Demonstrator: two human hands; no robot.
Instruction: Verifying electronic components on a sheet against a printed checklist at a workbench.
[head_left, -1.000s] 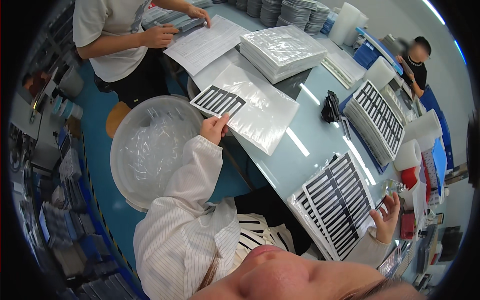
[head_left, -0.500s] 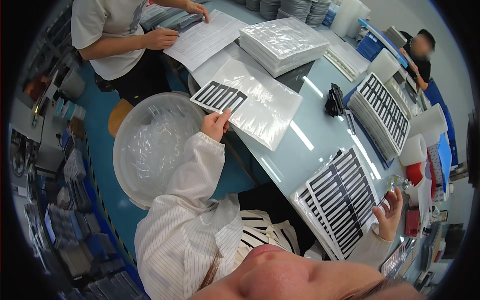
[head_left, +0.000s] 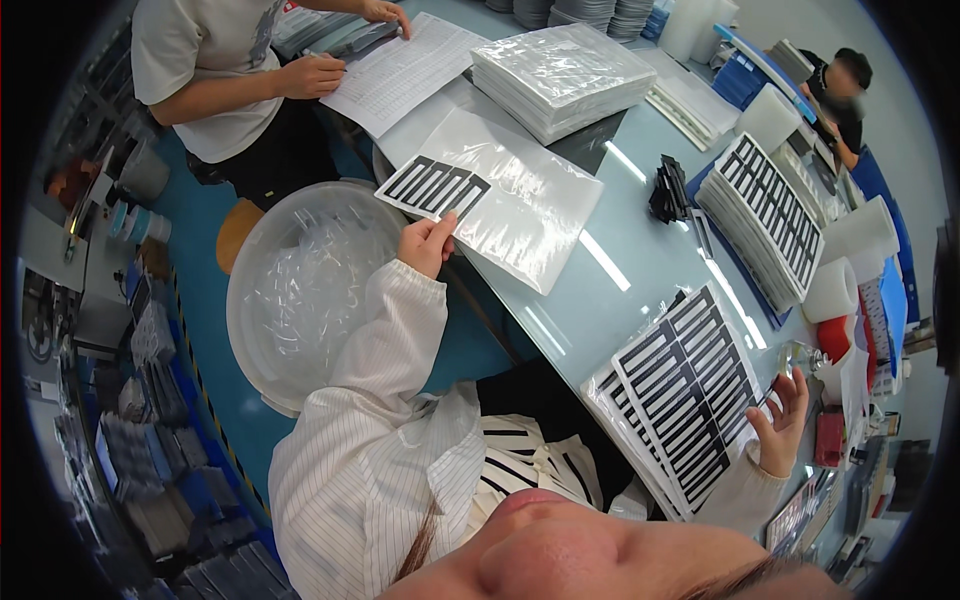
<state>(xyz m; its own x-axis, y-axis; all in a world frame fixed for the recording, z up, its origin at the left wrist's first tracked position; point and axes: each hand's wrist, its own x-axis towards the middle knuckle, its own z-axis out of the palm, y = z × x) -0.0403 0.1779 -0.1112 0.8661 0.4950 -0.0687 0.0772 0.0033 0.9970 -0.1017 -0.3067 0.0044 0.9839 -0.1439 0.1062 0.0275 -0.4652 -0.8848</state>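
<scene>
My left hand [head_left: 428, 244] pinches the near edge of a small sheet of black-framed white strips [head_left: 432, 187] between thumb and fingers. That sheet overlaps the left part of a clear plastic-covered white sheet [head_left: 530, 210] on the table. Over on the right, my right hand [head_left: 780, 425] is raised beside a stack of larger black-and-white strip sheets [head_left: 685, 390], its fingers curled. Something thin and dark shows between its thumb and fingers; its kind I cannot make out.
A white round bin [head_left: 240, 310] with clear plastic scraps stands left of the glass-topped table [head_left: 560, 320]. Farther back are a plastic-wrapped stack [head_left: 560, 75], black clips [head_left: 668, 190] and another sheet stack [head_left: 765, 215]. A co-worker's hand [head_left: 312, 76] rests on a printed form [head_left: 405, 75].
The whole view has shifted slightly. Both hands keep nearly the same pose, and the left still holds the small strip sheet.
</scene>
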